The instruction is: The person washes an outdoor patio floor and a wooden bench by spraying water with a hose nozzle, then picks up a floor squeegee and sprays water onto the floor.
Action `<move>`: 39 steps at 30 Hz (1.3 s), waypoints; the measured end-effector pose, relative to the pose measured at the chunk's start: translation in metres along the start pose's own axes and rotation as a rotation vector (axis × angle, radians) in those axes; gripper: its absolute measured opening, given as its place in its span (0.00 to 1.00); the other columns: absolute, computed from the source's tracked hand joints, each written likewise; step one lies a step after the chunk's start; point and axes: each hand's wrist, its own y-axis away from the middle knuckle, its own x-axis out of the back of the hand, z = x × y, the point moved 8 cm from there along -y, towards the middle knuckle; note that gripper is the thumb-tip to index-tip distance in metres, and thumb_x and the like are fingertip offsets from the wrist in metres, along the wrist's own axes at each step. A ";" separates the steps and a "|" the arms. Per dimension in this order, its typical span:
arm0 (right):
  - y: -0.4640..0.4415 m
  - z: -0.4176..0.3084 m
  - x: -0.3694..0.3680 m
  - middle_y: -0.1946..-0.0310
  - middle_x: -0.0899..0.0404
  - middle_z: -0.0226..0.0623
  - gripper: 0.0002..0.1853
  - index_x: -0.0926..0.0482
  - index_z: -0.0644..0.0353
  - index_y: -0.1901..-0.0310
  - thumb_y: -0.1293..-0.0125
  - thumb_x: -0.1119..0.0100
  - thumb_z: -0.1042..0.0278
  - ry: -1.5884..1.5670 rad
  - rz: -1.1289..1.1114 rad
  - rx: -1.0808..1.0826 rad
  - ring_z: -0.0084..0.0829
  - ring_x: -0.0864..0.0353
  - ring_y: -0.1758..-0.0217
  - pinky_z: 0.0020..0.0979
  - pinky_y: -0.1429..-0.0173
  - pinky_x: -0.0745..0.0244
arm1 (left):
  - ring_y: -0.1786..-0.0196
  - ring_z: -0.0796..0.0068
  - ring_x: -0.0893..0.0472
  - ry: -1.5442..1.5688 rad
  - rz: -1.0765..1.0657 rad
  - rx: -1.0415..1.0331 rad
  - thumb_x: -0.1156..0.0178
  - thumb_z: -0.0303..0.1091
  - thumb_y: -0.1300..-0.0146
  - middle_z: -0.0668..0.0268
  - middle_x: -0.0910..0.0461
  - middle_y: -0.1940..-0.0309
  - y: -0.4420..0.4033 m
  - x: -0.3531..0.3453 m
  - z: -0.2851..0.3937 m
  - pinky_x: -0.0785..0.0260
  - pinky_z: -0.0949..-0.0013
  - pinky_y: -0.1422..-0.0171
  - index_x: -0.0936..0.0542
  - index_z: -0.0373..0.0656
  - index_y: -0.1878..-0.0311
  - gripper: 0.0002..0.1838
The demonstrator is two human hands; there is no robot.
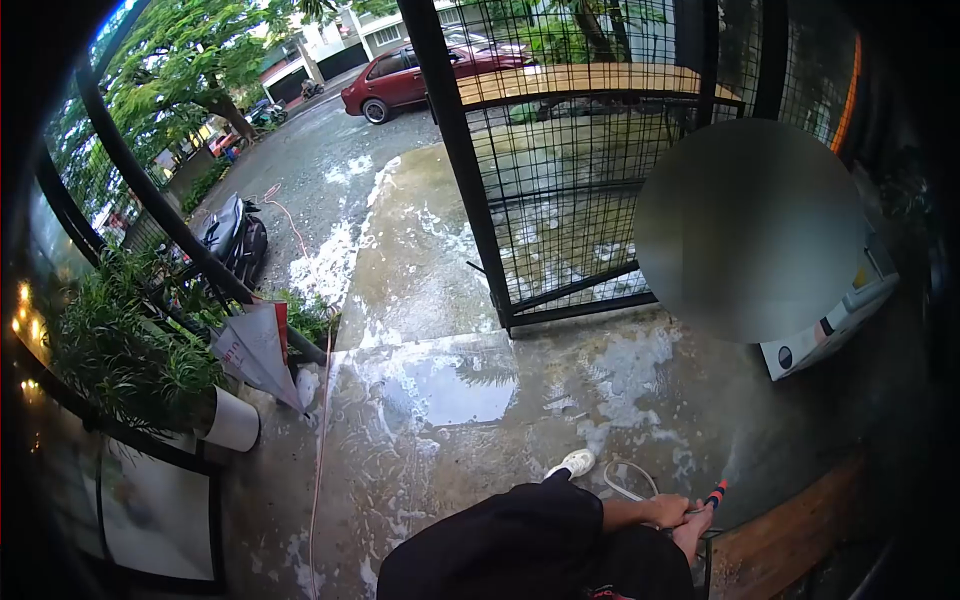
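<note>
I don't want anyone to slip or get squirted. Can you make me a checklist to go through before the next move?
1. Orange-tipped nozzle held: ok; the left hand and right hand are together just behind its tip.
2. Nozzle aimed away from the white shoe: ok; it points the other way.
3. Floor free of suds: not ok; white foam lies in patches.
4. Hose clear of the shoe: not ok; a loop lies close beside it.
5. Shoe's grip: cannot tell; its sole is hidden.

Orange-red and black nozzle [717,494] at the hands [668,511]; pale beige hose [628,464] just beyond them. Left of them, black clothing [490,545] and a white shoe [575,462]; right, a brown bench [785,530]. Ahead, white foam [632,375] patches on grey-brown floor [480,460], a black grid-patterned gate [468,190] and, far off, a dark red car [398,86].
</note>
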 end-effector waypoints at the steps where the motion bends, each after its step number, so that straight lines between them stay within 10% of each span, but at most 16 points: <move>1: -0.016 0.012 0.015 0.71 0.30 0.36 0.23 0.32 0.61 0.59 0.45 0.55 0.47 0.008 0.010 -0.033 0.34 0.30 0.66 0.35 0.63 0.34 | 0.61 0.52 0.26 0.002 -0.011 -0.003 0.49 0.41 0.54 0.48 0.25 0.69 0.001 -0.007 -0.002 0.35 0.58 0.58 0.25 0.35 0.66 0.18; 6: -0.014 0.028 0.038 0.64 0.34 0.39 0.21 0.33 0.64 0.59 0.40 0.62 0.52 -0.048 0.148 -0.056 0.39 0.33 0.59 0.42 0.57 0.36 | 0.62 0.53 0.25 -0.086 -0.138 0.020 0.48 0.40 0.56 0.47 0.26 0.68 -0.012 -0.051 -0.029 0.34 0.57 0.60 0.24 0.34 0.69 0.17; 14: 0.009 0.022 0.020 0.83 0.39 0.25 0.23 0.27 0.63 0.66 0.40 0.61 0.47 0.011 0.185 -0.051 0.20 0.43 0.86 0.24 0.80 0.45 | 0.58 0.52 0.27 -0.137 -0.103 0.033 0.54 0.43 0.49 0.48 0.27 0.64 -0.015 -0.047 -0.037 0.36 0.56 0.54 0.27 0.41 0.58 0.19; 26: 0.015 0.071 -0.071 0.59 0.30 0.35 0.24 0.31 0.62 0.56 0.41 0.59 0.47 0.120 -0.083 -0.089 0.28 0.32 0.61 0.32 0.55 0.37 | 0.58 0.51 0.28 -0.046 -0.016 0.125 0.56 0.39 0.48 0.47 0.27 0.64 0.030 0.049 -0.063 0.37 0.55 0.53 0.31 0.43 0.54 0.19; 39: 0.048 0.080 -0.137 0.88 0.40 0.25 0.24 0.27 0.60 0.60 0.42 0.59 0.45 0.246 -0.162 -0.150 0.19 0.44 0.90 0.23 0.86 0.46 | 0.56 0.53 0.28 0.008 0.120 0.146 0.56 0.40 0.48 0.49 0.27 0.61 0.047 0.080 -0.100 0.38 0.57 0.52 0.33 0.46 0.49 0.21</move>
